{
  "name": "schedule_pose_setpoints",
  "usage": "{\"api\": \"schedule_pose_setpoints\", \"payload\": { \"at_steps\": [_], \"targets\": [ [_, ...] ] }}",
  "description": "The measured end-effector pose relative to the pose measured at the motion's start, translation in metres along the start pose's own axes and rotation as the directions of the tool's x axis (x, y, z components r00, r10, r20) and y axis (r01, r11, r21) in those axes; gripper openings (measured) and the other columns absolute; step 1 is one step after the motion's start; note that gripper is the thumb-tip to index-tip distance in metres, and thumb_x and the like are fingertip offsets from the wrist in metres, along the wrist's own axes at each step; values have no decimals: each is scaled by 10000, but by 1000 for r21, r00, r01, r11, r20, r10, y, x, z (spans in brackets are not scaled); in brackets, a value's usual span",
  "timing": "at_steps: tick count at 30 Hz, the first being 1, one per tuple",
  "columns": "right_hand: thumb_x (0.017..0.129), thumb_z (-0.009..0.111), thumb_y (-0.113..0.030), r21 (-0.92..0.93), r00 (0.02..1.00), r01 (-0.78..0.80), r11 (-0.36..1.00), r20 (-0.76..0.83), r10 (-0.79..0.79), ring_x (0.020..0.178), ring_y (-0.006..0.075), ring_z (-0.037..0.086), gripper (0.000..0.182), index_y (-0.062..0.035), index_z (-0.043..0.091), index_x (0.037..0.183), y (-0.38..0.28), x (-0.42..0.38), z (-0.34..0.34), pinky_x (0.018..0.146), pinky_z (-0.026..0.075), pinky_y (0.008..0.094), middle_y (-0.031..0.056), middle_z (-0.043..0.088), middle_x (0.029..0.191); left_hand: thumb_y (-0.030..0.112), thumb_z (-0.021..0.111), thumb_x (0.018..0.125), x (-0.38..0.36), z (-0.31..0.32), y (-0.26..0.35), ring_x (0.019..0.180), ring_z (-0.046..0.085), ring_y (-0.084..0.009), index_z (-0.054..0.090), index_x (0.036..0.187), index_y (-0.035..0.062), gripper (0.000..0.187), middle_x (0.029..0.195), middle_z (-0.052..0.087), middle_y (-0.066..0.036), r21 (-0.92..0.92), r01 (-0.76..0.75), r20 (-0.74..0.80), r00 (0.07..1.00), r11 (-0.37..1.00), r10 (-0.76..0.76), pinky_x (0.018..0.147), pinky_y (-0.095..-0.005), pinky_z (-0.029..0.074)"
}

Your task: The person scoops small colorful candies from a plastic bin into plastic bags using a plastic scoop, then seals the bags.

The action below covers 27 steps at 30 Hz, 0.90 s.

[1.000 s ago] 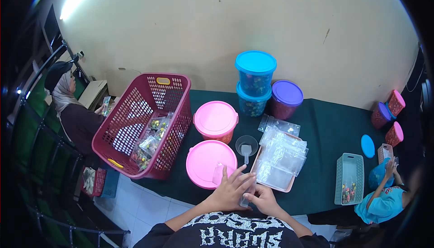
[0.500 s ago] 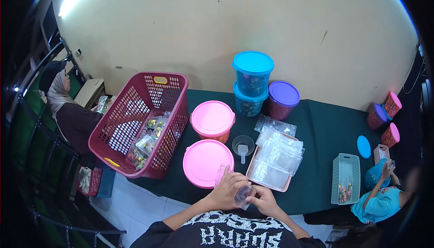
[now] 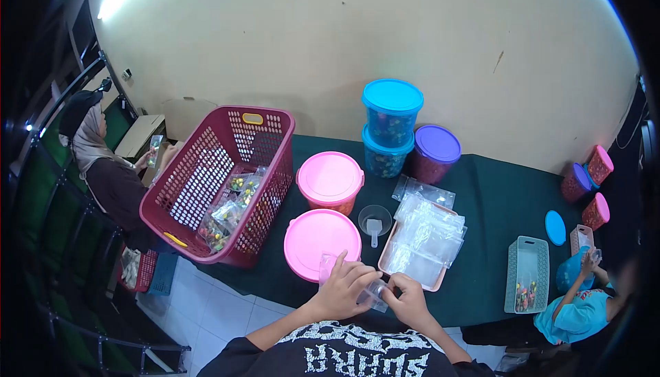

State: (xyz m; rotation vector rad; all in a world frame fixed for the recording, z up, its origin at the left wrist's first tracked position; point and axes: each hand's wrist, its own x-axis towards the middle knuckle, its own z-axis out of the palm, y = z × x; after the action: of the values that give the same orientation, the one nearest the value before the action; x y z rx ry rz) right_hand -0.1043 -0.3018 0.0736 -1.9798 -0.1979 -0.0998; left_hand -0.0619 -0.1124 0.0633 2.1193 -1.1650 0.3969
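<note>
My left hand [image 3: 342, 290] is curled around one side of a small clear plastic bag [image 3: 372, 296], low in front of my chest. On the bag's other side, my right hand [image 3: 411, 301] pinches its edge between thumb and fingers. I cannot make out anything inside the bag. Another strip of clear plastic [image 3: 324, 267] shows by my left fingertips, over the edge of a pink-lidded tub [image 3: 322, 243]. To the right, a shallow tray [image 3: 438, 285] bears a pile of flat clear bags [image 3: 426, 236]. Behind my hands, a white scoop [image 3: 374, 229] rests in a round clear bowl [image 3: 380, 216].
A maroon basket [image 3: 283, 150] at left holds filled packets [image 3: 230, 215]. Another pink-lidded tub [image 3: 330, 178], stacked blue tubs [image 3: 390, 123] and a purple-lidded tub [image 3: 437, 147] stand behind. One person [image 3: 103, 164] works at left, another [image 3: 581, 315] at right beside a pale basket [image 3: 526, 250].
My hands have moved slightly apart, and the bag between them looks more stretched out sideways. The person at left has shifted the packet in their hands. The camera view has shifted slightly.
</note>
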Motion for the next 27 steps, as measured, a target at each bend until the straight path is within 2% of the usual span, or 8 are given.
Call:
{"api": "schedule_pose_setpoints", "payload": {
  "at_steps": [4,6,7,11,13,16,21,27],
  "targets": [
    [760,674,-147,-45,998,42,998,58,-40,620,250,517,209,-4,526,726,-3,7,9,581,404,356,110,509,667,239,798,608,-1,-1,4,1183,461,-277,389,1315,130,824,1199,467,-71,14,59,61,996,998,-60,1087,-634,172],
    [730,695,-171,-242,985,172,955,17,-173,732,301,574,258,14,587,874,-5,12,14,678,459,368,152,576,788,257,816,588,-7,0,1,1229,425,-282,371,1337,126,881,1246,441,-83,40,51,111,992,998,-55,1092,-633,158],
    [718,710,-202,-263,993,108,959,77,-91,799,343,576,344,11,578,953,-6,13,13,735,465,402,164,584,843,257,823,576,-8,-1,1,1238,416,-287,366,1338,124,898,1261,429,-87,1,71,126,990,998,-70,1089,-634,166],
    [715,710,-204,-304,994,103,947,-2,-109,784,331,580,352,8,579,963,-7,13,32,719,467,392,164,580,836,202,827,569,-9,-7,2,1247,397,-320,350,1342,117,912,1281,406,-116,-121,102,105,990,987,-89,1074,-614,232],
    [722,694,-237,-199,984,140,970,-79,-158,722,315,533,303,-22,533,863,-5,15,42,655,424,396,134,526,760,172,816,588,-11,-9,-1,1235,403,-334,354,1338,109,883,1276,411,-126,-162,111,78,992,981,-99,1068,-601,255],
    [730,687,-241,-183,999,47,982,30,-42,742,321,539,309,-17,529,874,-18,20,45,675,424,390,145,533,780,156,810,599,-20,-14,-13,1211,427,-337,374,1296,85,825,1261,420,-128,-164,93,61,995,982,-84,1061,-582,285],
    [744,673,-245,-176,991,132,975,37,-128,759,328,547,308,-8,530,879,-18,28,61,676,430,385,164,545,802,141,799,615,-25,-28,-22,1174,462,-344,397,1243,71,749,1209,456,-129,-160,99,68,994,982,-89,1057,-582,298],
    [776,665,-278,16,997,49,999,57,-50,829,291,580,351,3,553,955,-16,36,86,734,448,371,179,580,901,187,795,649,-31,-60,-40,1114,516,-320,449,1185,75,648,1116,523,-117,-190,99,55,994,977,-90,1065,-570,290]
  ]
}}
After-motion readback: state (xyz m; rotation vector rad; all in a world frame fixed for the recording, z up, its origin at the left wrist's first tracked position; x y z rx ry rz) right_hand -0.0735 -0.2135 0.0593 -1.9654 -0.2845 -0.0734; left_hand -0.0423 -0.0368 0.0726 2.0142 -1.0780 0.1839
